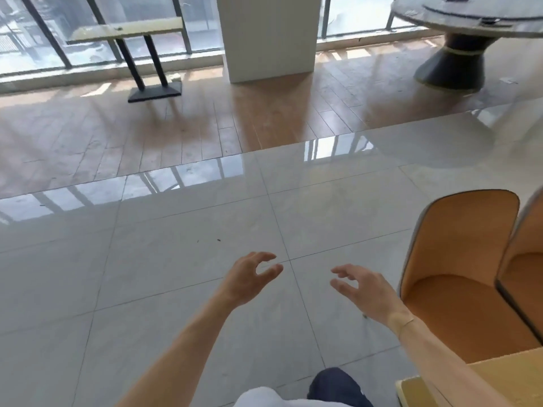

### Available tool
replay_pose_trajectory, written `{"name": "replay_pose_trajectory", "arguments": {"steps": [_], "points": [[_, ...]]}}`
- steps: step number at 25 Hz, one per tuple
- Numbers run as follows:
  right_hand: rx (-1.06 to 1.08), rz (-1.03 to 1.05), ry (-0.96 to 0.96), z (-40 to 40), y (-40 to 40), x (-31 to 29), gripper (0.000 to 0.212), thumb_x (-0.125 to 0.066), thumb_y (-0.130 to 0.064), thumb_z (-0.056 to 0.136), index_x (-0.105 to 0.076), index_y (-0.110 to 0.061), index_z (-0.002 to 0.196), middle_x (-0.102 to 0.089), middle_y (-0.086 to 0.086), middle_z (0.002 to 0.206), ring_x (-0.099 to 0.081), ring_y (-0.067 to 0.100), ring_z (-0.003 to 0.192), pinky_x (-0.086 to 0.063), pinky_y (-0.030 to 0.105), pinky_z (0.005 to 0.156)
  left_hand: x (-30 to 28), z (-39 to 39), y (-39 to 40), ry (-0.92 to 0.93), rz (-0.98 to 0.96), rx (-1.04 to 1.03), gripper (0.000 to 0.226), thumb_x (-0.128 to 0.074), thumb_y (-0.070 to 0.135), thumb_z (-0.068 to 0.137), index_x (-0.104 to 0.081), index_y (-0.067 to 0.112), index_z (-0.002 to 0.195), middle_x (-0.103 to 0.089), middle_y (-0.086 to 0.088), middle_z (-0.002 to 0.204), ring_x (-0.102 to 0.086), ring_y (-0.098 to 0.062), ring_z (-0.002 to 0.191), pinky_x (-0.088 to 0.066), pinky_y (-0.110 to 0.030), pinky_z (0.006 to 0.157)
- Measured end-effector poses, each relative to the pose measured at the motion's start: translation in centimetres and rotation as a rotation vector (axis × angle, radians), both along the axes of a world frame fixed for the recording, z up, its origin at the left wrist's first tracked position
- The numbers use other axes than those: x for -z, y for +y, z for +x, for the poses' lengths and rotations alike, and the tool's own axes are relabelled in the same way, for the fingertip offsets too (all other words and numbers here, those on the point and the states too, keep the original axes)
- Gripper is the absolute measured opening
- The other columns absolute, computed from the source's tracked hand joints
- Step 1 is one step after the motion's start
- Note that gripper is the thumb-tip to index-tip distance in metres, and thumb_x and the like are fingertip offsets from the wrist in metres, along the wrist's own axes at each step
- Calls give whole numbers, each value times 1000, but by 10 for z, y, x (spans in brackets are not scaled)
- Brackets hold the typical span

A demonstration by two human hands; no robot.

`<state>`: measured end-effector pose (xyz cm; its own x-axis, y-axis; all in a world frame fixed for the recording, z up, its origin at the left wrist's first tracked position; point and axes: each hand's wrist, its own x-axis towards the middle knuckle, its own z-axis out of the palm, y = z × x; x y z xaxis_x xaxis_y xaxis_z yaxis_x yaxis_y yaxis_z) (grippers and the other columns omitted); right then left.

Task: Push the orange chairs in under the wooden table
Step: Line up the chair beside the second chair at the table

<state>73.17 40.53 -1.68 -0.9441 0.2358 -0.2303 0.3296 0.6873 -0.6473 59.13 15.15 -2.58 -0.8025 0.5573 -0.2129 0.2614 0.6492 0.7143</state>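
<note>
Two orange chairs stand at the right edge, their seats facing me. The nearer orange chair (458, 259) shows its whole backrest and seat; the second orange chair (526, 259) is cut off by the frame. The corner of the wooden table (505, 374) covers the front of their seats at the bottom right. My left hand (249, 277) hovers over the floor tiles, fingers apart, holding nothing. My right hand (361, 286) is also open and empty, a short way left of the nearer chair and not touching it.
Glossy grey floor tiles (176, 274) spread ahead, meeting wood-look flooring further off. A narrow table on a black base (152, 89) stands by the windows at the back left. A white pillar (267, 39) rises at the centre back, and a round dark pedestal table (452, 63) at the back right.
</note>
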Motion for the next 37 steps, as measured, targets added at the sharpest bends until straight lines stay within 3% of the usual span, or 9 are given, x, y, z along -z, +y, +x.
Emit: {"name": "replay_pose_trajectory", "arguments": {"steps": [4, 13, 21, 25, 30, 35, 37], "points": [[124, -16, 13, -67, 74, 14, 35, -56, -51, 91, -59, -34, 121, -63, -13, 113, -57, 7, 107, -48, 31, 95, 3, -91, 85, 10, -21, 114, 48, -54, 61, 89, -59, 31, 127, -59, 11, 130, -50, -8, 123, -38, -34, 107], [431, -100, 41, -207, 283, 9, 32, -56, -48, 91, -61, -34, 120, -63, -13, 110, -57, 9, 108, -46, 29, 91, -7, -268, 328, -5, -51, 336, 48, -54, 61, 89, -58, 33, 127, -58, 13, 130, -50, -6, 122, -38, -32, 106], [715, -22, 16, -262, 425, 18, 30, -55, -48, 91, -60, -37, 118, -63, -13, 111, -57, 10, 106, -46, 28, 84, 6, -372, 528, -13, -19, 632, 48, -55, 60, 89, -60, 32, 126, -60, 12, 127, -52, -5, 118, -39, -26, 101], [950, -34, -6, -277, 477, 24, 33, -54, -49, 92, -58, -34, 121, -60, -11, 115, -56, 11, 110, -44, 27, 85, 17, -414, 641, -30, -26, 874, 50, -54, 62, 88, -59, 31, 128, -59, 12, 129, -52, -5, 118, -39, -24, 100], [1303, 6, -45, -258, 496, 19, 38, -54, -48, 93, -56, -30, 127, -57, -8, 123, -54, 8, 112, -42, 24, 87, 24, -397, 785, -16, -89, 1323, 50, -53, 64, 88, -58, 34, 127, -58, 14, 128, -51, -5, 121, -40, -29, 102], [1757, -14, -50, -207, 459, 26, 43, -53, -49, 94, -54, -29, 131, -55, -10, 131, -53, 8, 117, -46, 30, 94, 24, -285, 873, 43, -128, 1817, 51, -52, 66, 87, -56, 38, 128, -57, 16, 131, -50, -6, 122, -39, -27, 101], [1891, -45, -80, -194, 434, 34, 46, -52, -53, 93, -52, -31, 133, -55, -12, 132, -51, 6, 118, -46, 27, 93, 23, -236, 886, 80, -135, 1992, 56, -51, 69, 84, -54, 38, 130, -56, 16, 133, -49, -5, 123, -40, -27, 100]]}}
